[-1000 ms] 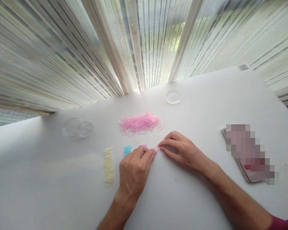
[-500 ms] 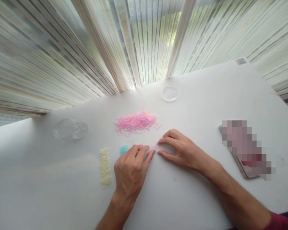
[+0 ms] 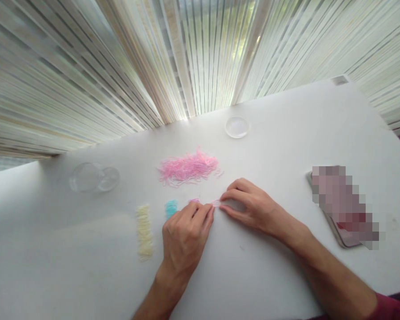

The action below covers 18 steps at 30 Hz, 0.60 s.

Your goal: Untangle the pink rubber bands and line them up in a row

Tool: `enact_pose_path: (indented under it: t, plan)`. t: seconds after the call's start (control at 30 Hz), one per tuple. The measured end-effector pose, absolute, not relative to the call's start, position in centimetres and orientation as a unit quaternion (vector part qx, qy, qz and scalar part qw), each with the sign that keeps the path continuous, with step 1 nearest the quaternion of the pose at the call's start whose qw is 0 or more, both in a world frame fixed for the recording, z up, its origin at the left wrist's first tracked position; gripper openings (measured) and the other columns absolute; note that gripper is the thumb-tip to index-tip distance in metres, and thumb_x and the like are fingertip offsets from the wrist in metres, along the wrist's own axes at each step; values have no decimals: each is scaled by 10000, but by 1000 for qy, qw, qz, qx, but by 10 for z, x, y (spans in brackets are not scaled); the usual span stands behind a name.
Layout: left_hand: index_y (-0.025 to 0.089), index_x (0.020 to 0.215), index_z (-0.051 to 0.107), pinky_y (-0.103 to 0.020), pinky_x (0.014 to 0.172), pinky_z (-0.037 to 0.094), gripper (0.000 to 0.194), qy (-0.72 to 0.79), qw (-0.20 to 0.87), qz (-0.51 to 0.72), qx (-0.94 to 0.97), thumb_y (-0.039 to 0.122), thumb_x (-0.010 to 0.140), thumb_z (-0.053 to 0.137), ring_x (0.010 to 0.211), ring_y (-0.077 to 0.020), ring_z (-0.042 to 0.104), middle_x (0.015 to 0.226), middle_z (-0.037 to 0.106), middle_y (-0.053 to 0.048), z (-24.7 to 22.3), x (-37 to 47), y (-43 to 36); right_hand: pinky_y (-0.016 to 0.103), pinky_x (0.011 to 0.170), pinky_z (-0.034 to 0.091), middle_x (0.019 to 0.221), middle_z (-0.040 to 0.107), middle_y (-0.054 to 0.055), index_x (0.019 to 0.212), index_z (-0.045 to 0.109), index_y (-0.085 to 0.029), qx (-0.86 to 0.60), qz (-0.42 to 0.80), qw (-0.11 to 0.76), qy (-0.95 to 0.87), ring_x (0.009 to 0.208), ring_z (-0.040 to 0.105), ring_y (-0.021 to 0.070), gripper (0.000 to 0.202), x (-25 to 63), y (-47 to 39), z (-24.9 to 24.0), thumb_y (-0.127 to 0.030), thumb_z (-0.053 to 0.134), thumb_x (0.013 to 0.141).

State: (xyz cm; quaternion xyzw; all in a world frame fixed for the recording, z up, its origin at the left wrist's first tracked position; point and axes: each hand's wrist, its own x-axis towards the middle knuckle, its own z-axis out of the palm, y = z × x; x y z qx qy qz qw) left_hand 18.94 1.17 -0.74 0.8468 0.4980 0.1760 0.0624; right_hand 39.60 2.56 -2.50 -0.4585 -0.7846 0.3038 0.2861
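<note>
We see both hands low on the white table (image 3: 286, 133), fingertips meeting at a tiny pink strand (image 3: 216, 203). Left hand (image 3: 186, 233) has its fingers curled together, tips pinched at the strand's left end. Right hand (image 3: 253, 209) comes in from the right, thumb and forefinger closed on the strand's right end. The strand lies right at the table surface between the two hands; we cannot tell whether it is lifted or resting.

Just behind the hands sits the loose pink pile (image 3: 187, 167), apart from them. Left of the left hand: a small blue cluster (image 3: 170, 207), close to the knuckles, and a pale yellow row (image 3: 144, 231) further left. Two clear round dishes (image 3: 94, 178) sit overlapping at far left, another clear dish (image 3: 237, 127) near the back edge. A phone (image 3: 345, 209), blurred out, lies well right. Striped blinds (image 3: 186, 58) fill the background. A dark red sleeve (image 3: 391, 306) shows at the right wrist's end.
</note>
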Motion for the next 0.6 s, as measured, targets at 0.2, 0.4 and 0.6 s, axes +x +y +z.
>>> enact_pose_path:
  t: [0.2, 0.4, 0.6]
  plan:
    - [208, 930, 715, -283, 597, 385, 144, 481, 66, 176, 856, 232, 969, 579, 628, -130, 618, 736, 665, 21, -8, 195, 12, 328, 773, 533, 925, 620, 61, 1011, 664, -199, -459, 313, 289, -780, 880, 609, 198, 125, 397, 26, -24, -165, 656, 891]
    - [219, 958, 706, -263, 610, 399, 90, 503, 53, 185, 842, 246, 944, 622, 647, -125, 641, 786, 701, 19, -9, 193, 11, 328, 784, 536, 935, 615, 59, 1021, 659, -210, -458, 319, 283, -780, 895, 598, 194, 117, 399, 25, -25, -193, 643, 906]
    - [210, 984, 705, -259, 622, 415, 99, 516, 58, 181, 836, 257, 934, 634, 678, -134, 669, 827, 722, 8, -8, 190, 10, 330, 774, 538, 934, 619, 60, 1022, 664, -216, -454, 306, 288, -786, 882, 598, 193, 115, 399, 25, -29, -187, 628, 916]
